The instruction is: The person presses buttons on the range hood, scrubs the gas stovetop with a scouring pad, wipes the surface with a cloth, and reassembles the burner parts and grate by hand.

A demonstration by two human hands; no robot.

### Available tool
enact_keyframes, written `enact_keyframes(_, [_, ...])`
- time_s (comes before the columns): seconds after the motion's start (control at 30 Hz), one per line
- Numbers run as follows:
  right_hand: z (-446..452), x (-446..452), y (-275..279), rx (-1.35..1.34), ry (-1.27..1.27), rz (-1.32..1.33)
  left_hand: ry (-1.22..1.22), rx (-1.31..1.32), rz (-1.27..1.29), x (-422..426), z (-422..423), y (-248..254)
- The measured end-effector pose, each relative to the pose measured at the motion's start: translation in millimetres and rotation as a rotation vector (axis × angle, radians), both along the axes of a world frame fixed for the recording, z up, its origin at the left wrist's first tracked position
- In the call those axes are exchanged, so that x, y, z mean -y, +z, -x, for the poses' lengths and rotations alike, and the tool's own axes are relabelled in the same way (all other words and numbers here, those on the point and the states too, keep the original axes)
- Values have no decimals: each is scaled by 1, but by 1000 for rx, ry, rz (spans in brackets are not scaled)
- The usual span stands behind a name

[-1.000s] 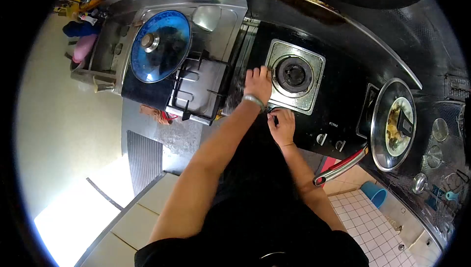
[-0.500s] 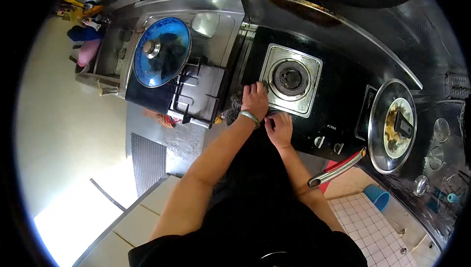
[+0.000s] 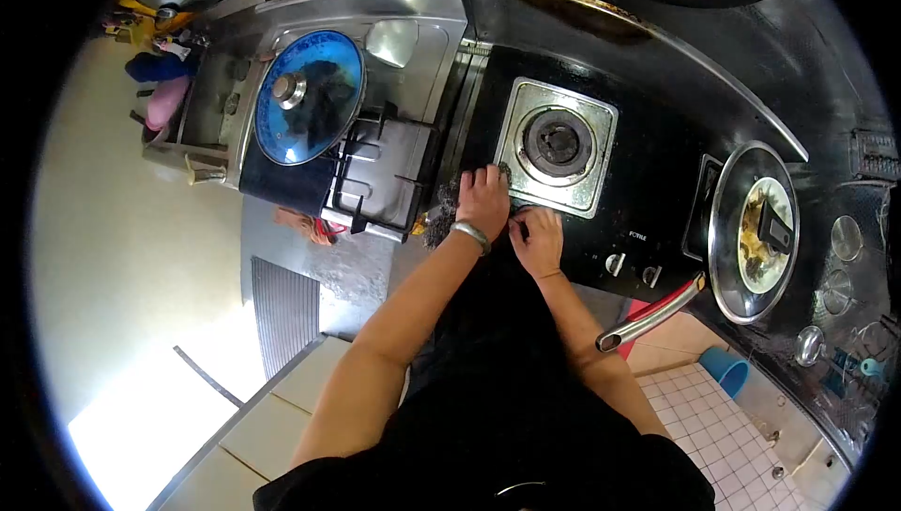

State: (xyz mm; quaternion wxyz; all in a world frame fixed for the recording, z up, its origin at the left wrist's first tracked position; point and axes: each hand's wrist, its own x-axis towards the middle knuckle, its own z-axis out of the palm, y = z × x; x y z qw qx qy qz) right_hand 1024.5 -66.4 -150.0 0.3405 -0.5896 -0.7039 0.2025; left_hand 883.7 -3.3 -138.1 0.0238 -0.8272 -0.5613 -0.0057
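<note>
My left hand [image 3: 483, 203], with a bangle on the wrist, is closed over a dark grey, fuzzy-looking cloth [image 3: 443, 218] at the left front corner of the black gas stove. Part of that cloth sticks out past the fingertips, beside the square metal burner tray [image 3: 582, 197]. My right hand [image 3: 539, 241] is close by at the stove's front edge, just below the tray. Its fingers are bent inward, and what they hold, if anything, is hidden. The round burner [image 3: 559, 142] sits in the middle of the tray.
Left of me, a pan with a blue-tinted glass lid [image 3: 319, 126] stands beside a pot support [image 3: 380, 178]. On the right is a lidded pan [image 3: 727, 276], its handle [image 3: 652, 314] jutting over the front edge. Two knobs [image 3: 615, 264] are on the stove front.
My left hand has shifted slightly down and left with the cloth. The right hand has moved very slightly, its fingers still bent at the stove edge. The view has tilted a little.
</note>
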Motion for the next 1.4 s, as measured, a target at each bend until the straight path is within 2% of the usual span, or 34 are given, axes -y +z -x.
enact_keyframes(0.07, [2, 0, 0, -28, -6, -26, -18, -29, 10, -17, -4, -6])
enact_keyframes(0.1, [2, 0, 0, -40, -11, -37, -3, -70, 95, -30, -9, 0])
enact_keyframes(0.2, [1, 2, -1, -45, -18, -60, -1, -102, 115, -17, -10, 6])
enact_keyframes(0.23, [0, 0, -4, 15, 0, -45, -52, -206, 58, 1, -4, 8])
enact_keyframes(0.33, [1, 2, -2, -7, -6, -29, -73, -96, 31, 24, 5, 13])
enact_keyframes(0.37, [2, 3, -4, -53, -17, -54, -76, -108, 104, 22, 3, 19])
enact_keyframes(0.43, [0, 4, -8, -46, -1, -59, -182, -41, 81, 21, -5, 10])
enact_keyframes(0.5, [-5, 5, 0, -71, -6, -53, -269, -27, 99, 18, -22, 11])
enact_keyframes(0.6, [-28, 18, 15, -39, -58, 128, -371, -1, 113, 16, -44, 15])
enact_keyframes(0.63, [-33, 27, 20, -131, -91, 15, -403, 29, 179, 15, -52, 17])
enact_keyframes(0.73, [-56, 54, 39, -159, -141, 82, -469, 75, 180, 16, -80, 15])
enact_keyframes(0.8, [-66, 73, 36, -279, -257, 192, -451, 187, 147, 18, -106, 8])
enact_keyframes(0.87, [-72, 86, 43, -384, -357, 304, -372, 122, 162, 19, -127, 0])
enact_keyframes(0.93, [-75, 95, 40, -426, -377, 306, -224, 228, 142, 12, -141, -21])
enact_keyframes(1.07, [-70, 98, 46, -468, -393, 343, -156, 85, 156, -11, -160, -7])
enact_keyframes(1.1, [-70, 98, 42, -445, -379, 327, 6, 200, 317, -20, -168, -5])
enact_keyframes(1.2, [-65, 99, 39, -485, -356, 325, 46, 147, 248, -21, -174, 7])
enact_keyframes(1.23, [-63, 102, 33, -499, -351, 314, -86, -41, 342, -16, -170, 14])
enact_keyframes(1.33, [-63, 103, 32, -500, -346, 341, -78, 144, 261, 6, -156, -6])
enact_keyframes(1.4, [-63, 104, 32, -489, -345, 353, -60, 97, 344, -1, -158, -3])
